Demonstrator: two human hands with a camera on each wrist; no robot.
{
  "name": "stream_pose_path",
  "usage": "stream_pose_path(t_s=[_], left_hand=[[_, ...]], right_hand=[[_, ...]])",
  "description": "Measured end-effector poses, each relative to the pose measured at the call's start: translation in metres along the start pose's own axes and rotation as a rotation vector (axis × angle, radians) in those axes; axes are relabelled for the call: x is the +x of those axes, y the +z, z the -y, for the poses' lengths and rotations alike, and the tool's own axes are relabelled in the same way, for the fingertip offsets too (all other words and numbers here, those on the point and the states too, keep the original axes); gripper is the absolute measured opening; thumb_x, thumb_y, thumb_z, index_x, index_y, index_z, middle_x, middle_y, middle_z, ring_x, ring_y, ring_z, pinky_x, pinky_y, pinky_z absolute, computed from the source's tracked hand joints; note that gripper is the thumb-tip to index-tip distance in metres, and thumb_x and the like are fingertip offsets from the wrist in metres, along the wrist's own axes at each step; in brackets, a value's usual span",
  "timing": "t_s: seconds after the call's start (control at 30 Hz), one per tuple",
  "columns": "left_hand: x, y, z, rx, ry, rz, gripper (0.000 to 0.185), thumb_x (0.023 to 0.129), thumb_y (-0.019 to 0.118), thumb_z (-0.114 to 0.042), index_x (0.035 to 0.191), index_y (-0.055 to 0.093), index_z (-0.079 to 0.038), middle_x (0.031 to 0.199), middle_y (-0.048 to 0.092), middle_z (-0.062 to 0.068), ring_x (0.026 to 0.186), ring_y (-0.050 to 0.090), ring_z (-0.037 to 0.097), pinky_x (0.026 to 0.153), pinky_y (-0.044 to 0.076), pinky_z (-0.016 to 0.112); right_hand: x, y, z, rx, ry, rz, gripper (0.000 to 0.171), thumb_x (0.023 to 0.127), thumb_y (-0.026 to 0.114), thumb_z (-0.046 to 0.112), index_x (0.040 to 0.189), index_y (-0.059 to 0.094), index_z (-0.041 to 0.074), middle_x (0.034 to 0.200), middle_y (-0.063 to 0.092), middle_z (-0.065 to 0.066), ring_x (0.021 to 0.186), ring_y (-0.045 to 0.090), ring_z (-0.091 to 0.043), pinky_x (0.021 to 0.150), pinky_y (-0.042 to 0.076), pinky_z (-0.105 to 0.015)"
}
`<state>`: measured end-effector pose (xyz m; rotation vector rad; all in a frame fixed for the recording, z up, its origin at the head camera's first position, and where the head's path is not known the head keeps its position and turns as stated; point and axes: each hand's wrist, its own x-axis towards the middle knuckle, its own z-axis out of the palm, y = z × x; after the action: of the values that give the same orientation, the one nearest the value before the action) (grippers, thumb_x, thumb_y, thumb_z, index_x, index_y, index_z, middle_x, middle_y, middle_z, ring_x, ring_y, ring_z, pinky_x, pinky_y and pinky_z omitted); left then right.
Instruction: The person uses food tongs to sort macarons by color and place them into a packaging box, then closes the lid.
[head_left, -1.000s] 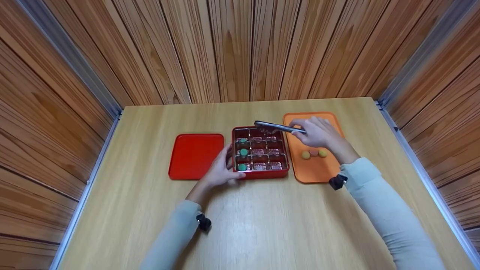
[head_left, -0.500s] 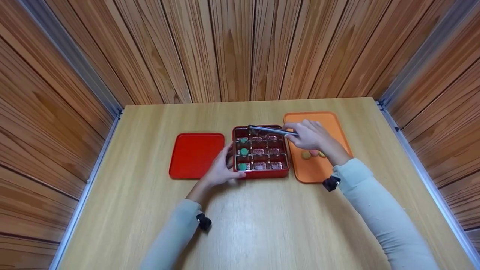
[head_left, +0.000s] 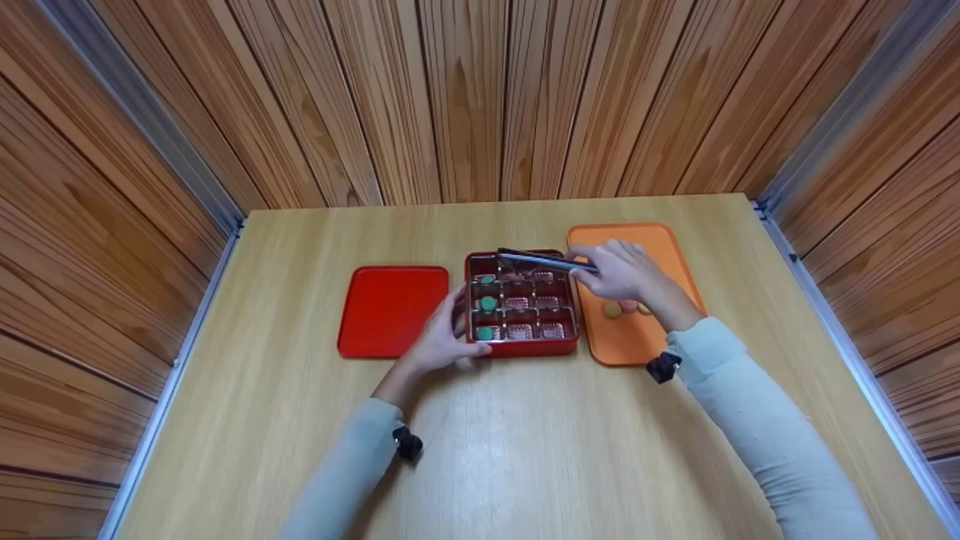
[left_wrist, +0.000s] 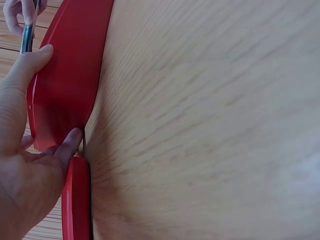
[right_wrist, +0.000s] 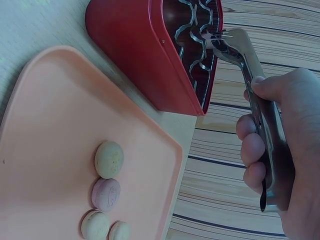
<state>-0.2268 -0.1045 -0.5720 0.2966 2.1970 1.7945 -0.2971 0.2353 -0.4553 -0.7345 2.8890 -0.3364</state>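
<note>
A red box (head_left: 521, 346) with a grid of foil-lined compartments sits mid-table. Three green macarons (head_left: 488, 304) fill its left column. My left hand (head_left: 444, 335) grips the box's front left corner, thumb along the front wall (left_wrist: 70, 85). My right hand (head_left: 611, 271) holds metal tongs (head_left: 544, 260), also seen in the right wrist view (right_wrist: 252, 70). Their tips sit low over the box's back row. I cannot tell whether the tongs hold anything. Several macarons (right_wrist: 109, 159) lie on the orange tray (head_left: 626, 341).
The red lid (head_left: 390, 309) lies flat just left of the box, touching my left hand's side. Wooden slat walls enclose the table (head_left: 480, 450) on three sides. Metal rails run along its left and right edges.
My right hand has carried the tongs left and down, from above the tray's edge to the box's back row. In the last half second it barely moved. The left hand stayed put.
</note>
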Motion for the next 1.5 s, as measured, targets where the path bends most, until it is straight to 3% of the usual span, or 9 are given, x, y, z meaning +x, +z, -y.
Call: stream_pose_path(t_s=[0.13,0.57,0.93,1.5], left_hand=[[0.000,0.000,0.000,-0.012,0.020,0.003,0.120,0.089,0.095,-0.008,0.180,0.018,-0.014,0.184,0.031,0.016,0.171,0.036,0.037,0.139,0.039,0.049],[-0.001,0.000,0.002,0.006,0.004,-0.002,0.122,0.088,0.097,-0.011,0.181,0.018,-0.016,0.184,0.033,0.015,0.171,0.036,0.037,0.139,0.039,0.051],[0.000,0.000,0.001,0.042,-0.012,-0.011,0.123,0.088,0.098,-0.015,0.181,0.018,-0.017,0.184,0.033,0.014,0.171,0.036,0.037,0.138,0.041,0.051],[0.000,0.001,0.000,0.081,-0.048,-0.033,0.122,0.088,0.098,-0.018,0.181,0.019,-0.026,0.185,0.030,0.010,0.171,0.033,0.035,0.140,0.039,0.050]], right_hand=[[-0.001,0.000,0.000,0.011,-0.001,-0.010,0.039,0.114,0.065,0.035,0.147,0.069,0.016,0.063,0.039,0.005,0.054,0.040,-0.017,0.054,0.024,-0.030],[-0.012,-0.007,-0.013,0.037,0.000,-0.019,0.036,0.114,0.063,0.033,0.144,0.069,0.014,0.065,0.047,0.004,0.051,0.040,-0.016,0.050,0.024,-0.028],[-0.041,-0.018,-0.033,0.009,-0.002,-0.048,0.036,0.113,0.066,0.031,0.142,0.071,0.011,0.062,0.042,0.005,0.049,0.033,-0.013,0.049,0.021,-0.025],[-0.081,-0.036,-0.062,-0.028,0.027,-0.016,0.035,0.111,0.069,0.032,0.140,0.071,0.012,0.062,0.043,0.005,0.049,0.037,-0.015,0.049,0.025,-0.024]])
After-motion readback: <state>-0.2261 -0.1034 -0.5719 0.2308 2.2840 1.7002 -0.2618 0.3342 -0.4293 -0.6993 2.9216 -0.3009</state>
